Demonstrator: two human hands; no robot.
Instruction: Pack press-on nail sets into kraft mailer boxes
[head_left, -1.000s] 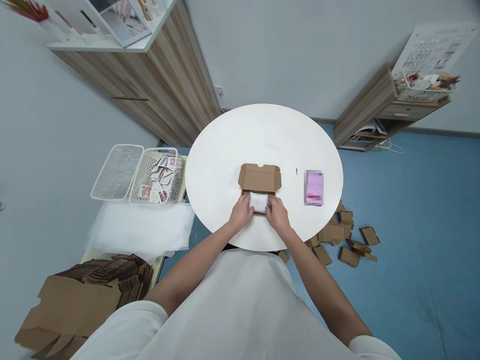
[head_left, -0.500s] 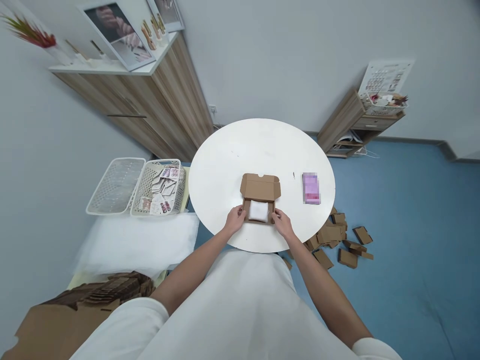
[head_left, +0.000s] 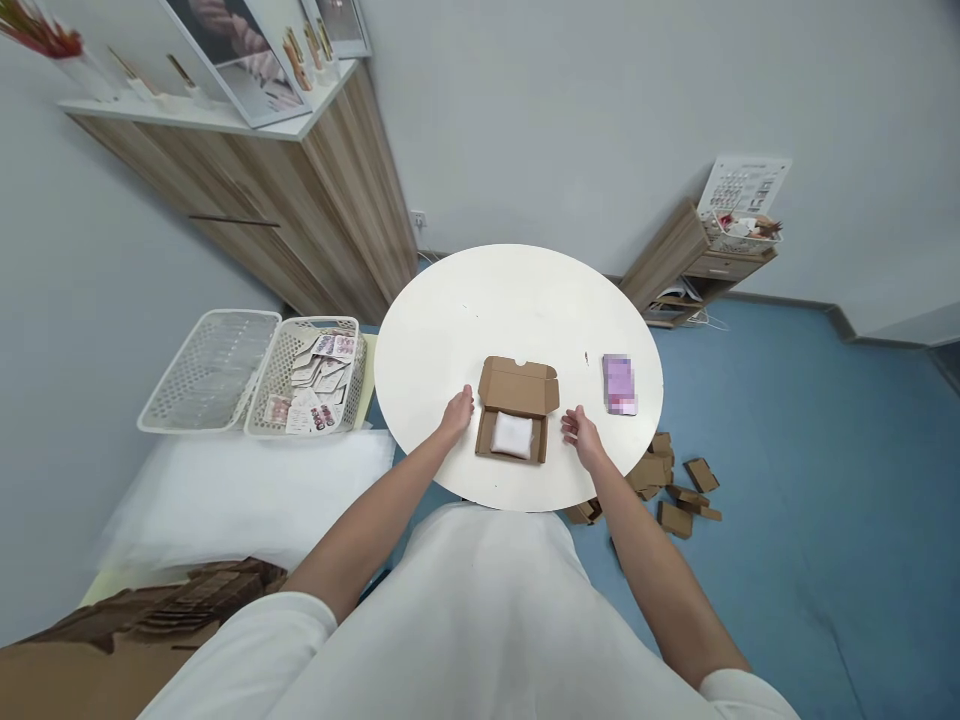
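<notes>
A small brown cardboard box point(head_left: 517, 384) rests near the front of the round white table point(head_left: 442, 310), its lid flipped up toward the far side. Inside lies a white wrapped packet point(head_left: 512, 436); what it wraps is hidden. My left hand point(head_left: 457, 408) is just left of the box, fingers extended, not touching it. To the right, my right hand point(head_left: 582, 437) hovers with loosely curled, parted fingers and holds nothing. A purple and pink stack point(head_left: 619, 384), partly pixelated, sits on the table beyond my right hand.
White baskets of cards point(head_left: 304, 380) and clear packets point(head_left: 214, 370) stand at left, beside white sheet wrap point(head_left: 255, 495) and flattened cardboard point(head_left: 150, 630). Several brown boxes point(head_left: 676, 519) lie on the floor at right. Cabinets point(head_left: 345, 200) line the wall.
Both hands have let go of the box's sides and moved outward, left hand to the left, right hand to the right. The box stays on the table with its lid up; the view has shifted slightly.
</notes>
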